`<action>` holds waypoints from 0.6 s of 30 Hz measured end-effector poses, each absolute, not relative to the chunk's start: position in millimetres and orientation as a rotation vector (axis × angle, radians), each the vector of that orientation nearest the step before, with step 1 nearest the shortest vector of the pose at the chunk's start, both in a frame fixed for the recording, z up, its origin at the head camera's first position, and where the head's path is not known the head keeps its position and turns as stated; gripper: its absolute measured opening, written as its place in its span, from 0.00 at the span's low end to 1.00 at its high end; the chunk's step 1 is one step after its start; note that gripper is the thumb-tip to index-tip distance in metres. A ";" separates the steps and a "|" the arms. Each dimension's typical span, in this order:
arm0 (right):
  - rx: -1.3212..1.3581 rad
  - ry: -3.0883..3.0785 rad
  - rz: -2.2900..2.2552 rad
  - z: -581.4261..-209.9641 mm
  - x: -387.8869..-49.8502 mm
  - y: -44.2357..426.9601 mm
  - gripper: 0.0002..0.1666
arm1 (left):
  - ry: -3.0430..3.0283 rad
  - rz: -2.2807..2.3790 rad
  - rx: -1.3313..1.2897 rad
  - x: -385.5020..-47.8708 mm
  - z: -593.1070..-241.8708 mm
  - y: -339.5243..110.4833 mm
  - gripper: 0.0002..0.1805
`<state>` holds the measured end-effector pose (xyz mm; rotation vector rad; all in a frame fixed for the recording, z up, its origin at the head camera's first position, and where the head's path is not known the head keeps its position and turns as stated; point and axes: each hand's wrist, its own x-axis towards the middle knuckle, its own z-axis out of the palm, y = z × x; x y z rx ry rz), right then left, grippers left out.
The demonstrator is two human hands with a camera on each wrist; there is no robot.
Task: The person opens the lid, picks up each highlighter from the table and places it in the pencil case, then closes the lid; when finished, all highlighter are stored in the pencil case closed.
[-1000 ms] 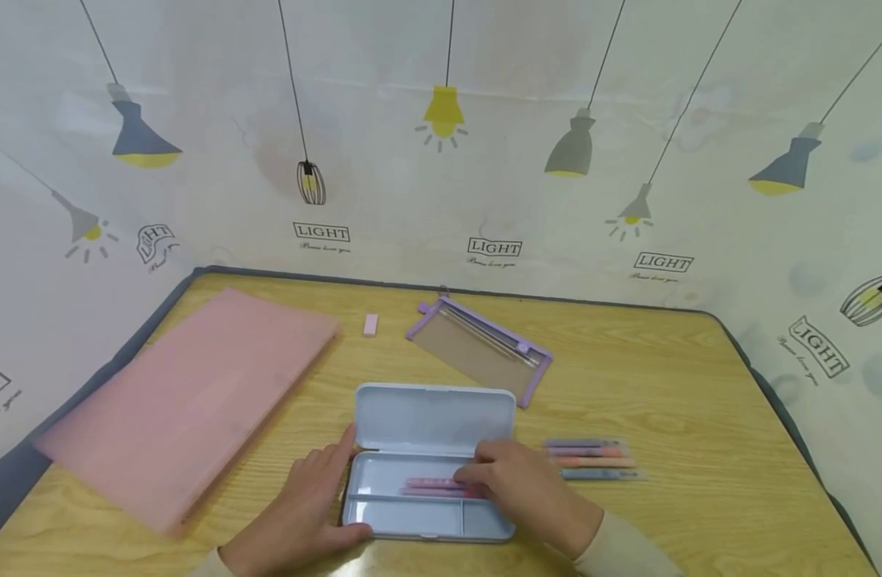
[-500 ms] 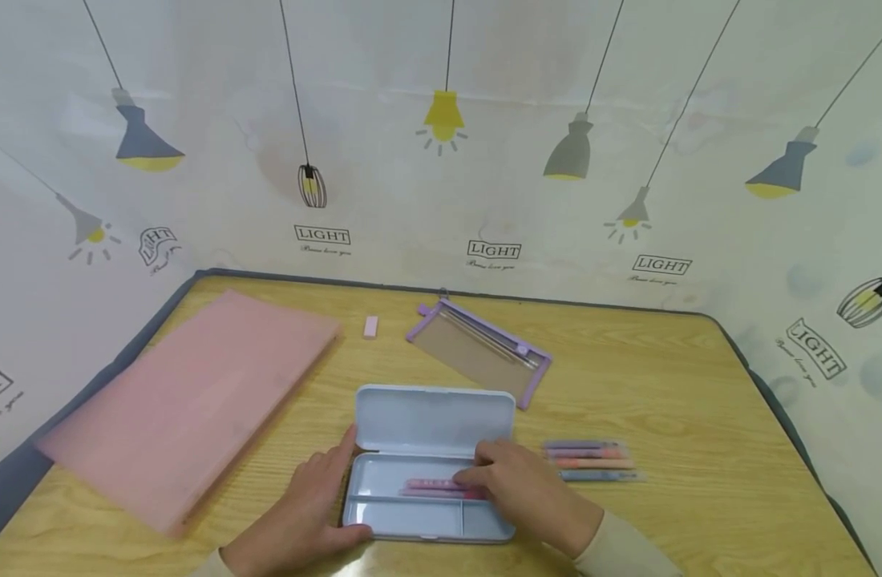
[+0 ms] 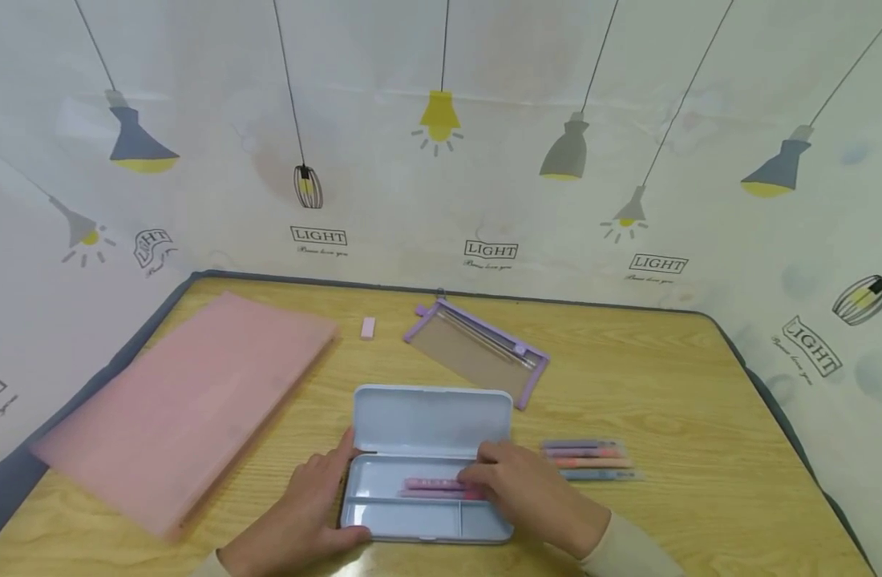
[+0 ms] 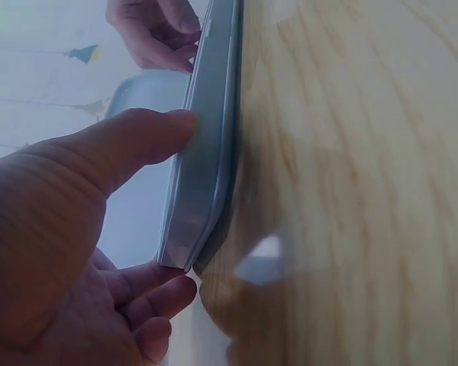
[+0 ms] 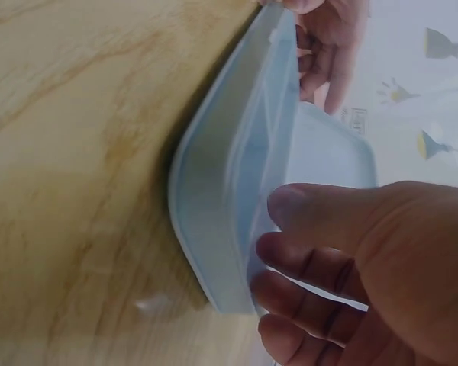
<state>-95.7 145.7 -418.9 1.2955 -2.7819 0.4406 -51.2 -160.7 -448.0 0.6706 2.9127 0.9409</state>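
Pencil box (image 3: 401, 519): pos. on surface (image 3: 665, 377), lid (image 3: 432, 418) up, between left hand (image 3: 307, 497) and right hand (image 3: 538, 497). Pink pens (image 3: 428, 484) lie in its rear comp., parallel to the divider (image 3: 390, 501), right ends covered by the right hand. Handling (est.): box prob. light, stiff, smooth plastic; may slide under a side push. Hold base at short ends, thumb to front wall; avoid lifting by lid, as the hinge is prob. the weak pt. Pens prob. light, rigid, slick, apt to roll; take at mid-barrel w/ light pressure. Left hand: holds box's left end, thumb against front wall, other fingers round the side. Right hand: fingers bent over pen ends; cannot tell if they pinch, as the contact pt. is hidden. View diffs.: head cam. gives comp. layout, pens, plus items beyond, i.e. pink folder (image 3: 196, 409), eraser (image 3: 368, 328), zip pouch (image 3: 459, 353) and pack of coloured pens (image 3: 588, 462). Left wrist cam. adds fingers (image 4: 172, 296) curled at the box's end, which head cam. hides. Right wrist cam. adds a gap between thumb and forefinger tips at the box's right end, but no pens.
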 end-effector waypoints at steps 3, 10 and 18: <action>1.308 -2.769 0.515 -415.2 -94.7 152.7 0.09 | 2.911 0.942 0.674 -51.8 -447.9 -161.1 0.65; 1.136 -2.913 0.754 -397.0 -98.4 191.6 0.05 | 2.927 0.944 0.703 -49.0 -447.7 -160.4 0.65; 0.800 -3.145 1.128 -393.3 -140.9 259.9 0.10 | 2.950 0.939 0.706 -51.1 -447.2 -159.6 0.65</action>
